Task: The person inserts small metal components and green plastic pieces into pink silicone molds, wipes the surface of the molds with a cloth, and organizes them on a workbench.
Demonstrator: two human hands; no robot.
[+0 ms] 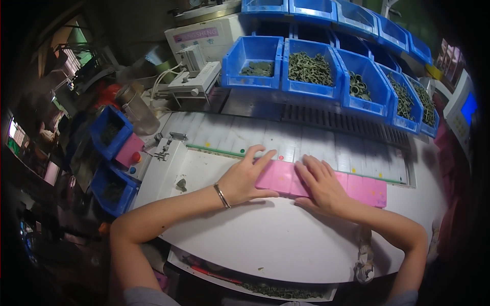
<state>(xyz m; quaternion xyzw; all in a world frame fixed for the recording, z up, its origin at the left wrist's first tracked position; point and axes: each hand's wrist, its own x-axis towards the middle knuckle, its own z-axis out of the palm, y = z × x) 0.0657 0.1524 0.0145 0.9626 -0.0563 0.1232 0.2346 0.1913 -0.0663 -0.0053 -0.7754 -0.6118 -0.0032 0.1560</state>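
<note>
A row of pink blocks (286, 177), set end to end, lies along the near side of a row of translucent white blocks (301, 145). At its left end is my left hand (244, 177), thumb on the near side and index finger along the far edge, gripping it. A metal bracelet (221, 196) circles that wrist. My right hand (324, 186) lies across the middle of the pink row, fingers over the top and thumb at the near edge, holding it. Part of the row is hidden under this hand. Small coloured dots mark the white blocks.
Blue bins (311, 69) of small dark green parts rise at the back; more blue bins (113, 186) stand left. A dark slatted grille (347, 125) lies behind the white blocks. One small dark piece (181, 184) sits on the white tabletop (240, 237). Below is an open drawer (245, 280).
</note>
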